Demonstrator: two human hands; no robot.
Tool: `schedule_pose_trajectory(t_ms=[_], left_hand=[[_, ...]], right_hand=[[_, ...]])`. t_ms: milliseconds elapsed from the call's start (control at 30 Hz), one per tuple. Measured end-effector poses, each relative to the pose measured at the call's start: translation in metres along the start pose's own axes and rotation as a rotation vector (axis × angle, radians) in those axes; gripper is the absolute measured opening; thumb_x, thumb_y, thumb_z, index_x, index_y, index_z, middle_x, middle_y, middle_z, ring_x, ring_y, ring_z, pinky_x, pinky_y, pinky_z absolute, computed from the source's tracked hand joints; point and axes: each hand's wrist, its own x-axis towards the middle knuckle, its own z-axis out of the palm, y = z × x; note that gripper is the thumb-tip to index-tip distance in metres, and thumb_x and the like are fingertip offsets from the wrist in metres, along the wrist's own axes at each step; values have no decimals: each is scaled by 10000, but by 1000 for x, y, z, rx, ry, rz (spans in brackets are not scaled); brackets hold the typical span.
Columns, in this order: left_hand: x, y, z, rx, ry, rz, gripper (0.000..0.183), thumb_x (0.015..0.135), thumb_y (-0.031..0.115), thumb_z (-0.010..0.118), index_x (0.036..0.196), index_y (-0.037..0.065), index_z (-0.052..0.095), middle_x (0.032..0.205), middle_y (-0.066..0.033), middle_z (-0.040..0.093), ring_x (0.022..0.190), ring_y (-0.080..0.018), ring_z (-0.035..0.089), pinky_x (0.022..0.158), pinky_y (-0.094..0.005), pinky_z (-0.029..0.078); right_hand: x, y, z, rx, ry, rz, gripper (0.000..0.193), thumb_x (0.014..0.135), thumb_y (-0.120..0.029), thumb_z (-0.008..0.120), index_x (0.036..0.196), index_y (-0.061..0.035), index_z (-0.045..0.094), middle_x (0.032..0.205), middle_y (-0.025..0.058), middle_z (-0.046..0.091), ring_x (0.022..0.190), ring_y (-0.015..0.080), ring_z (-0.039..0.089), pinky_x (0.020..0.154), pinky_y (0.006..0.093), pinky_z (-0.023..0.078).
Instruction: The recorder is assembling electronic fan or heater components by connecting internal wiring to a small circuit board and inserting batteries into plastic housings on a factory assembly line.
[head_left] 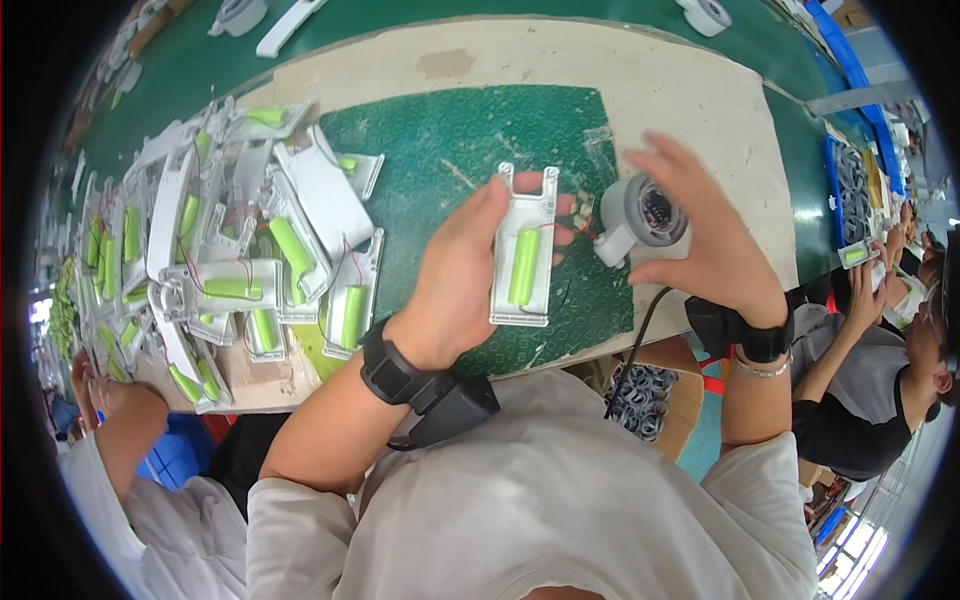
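Note:
My left hand is closed around a white plastic housing, held upright over the green mat with its open inner side facing up. A green battery cell lies inside it, with thin wires at its upper end. Red wires run from the housing toward a grey round unit with a dark, ringed centre and a short white neck. Around the right side of that unit is my right hand, thumb and fingers spread and slightly blurred. Whether it touches the unit I cannot tell.
A heap of white housings with green cells covers the table's left side. The green mat lies on a beige board. Below the front edge is a carton of grey rings. Co-workers sit at left and right.

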Motion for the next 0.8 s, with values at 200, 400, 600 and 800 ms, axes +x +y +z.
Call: schedule_pose_trajectory(t_ms=[200, 400, 600, 800], left_hand=[[-10, 5, 11, 77, 178, 33, 335, 950, 291, 337, 1076, -1, 445, 978, -145, 573, 804, -197, 582, 675, -304, 500], [1, 43, 63, 78, 229, 88, 355, 951, 287, 304, 1069, -2, 473, 891, -123, 579, 777, -181, 577, 674, -305, 489], [117, 109, 84, 192, 175, 291, 243, 942, 196, 326, 1008, 2, 457, 836, -111, 536, 684, -218, 574, 593, -351, 501], [190, 141, 25, 365, 253, 198, 260, 940, 211, 360, 1052, -11, 435, 933, -121, 525, 795, -220, 569, 688, -358, 503]], right_hand=[[18, 7, -18, 187, -119, 8, 660, 586, -38, 736, 1188, -75, 467, 1092, 136, 471, 1031, 295, 470, 888, 339, 387], [77, 35, -56, 52, 28, -278, 624, 640, -143, 730, 1201, -94, 461, 1042, 142, 494, 978, 298, 514, 862, 343, 416], [174, 85, -71, 0, 174, -112, 691, 621, -217, 730, 1223, -85, 417, 1077, 190, 495, 1022, 321, 493, 878, 351, 404], [257, 128, -38, -14, 201, 56, 741, 595, -271, 749, 1223, -68, 412, 1083, 190, 505, 1024, 321, 500, 877, 363, 411]])
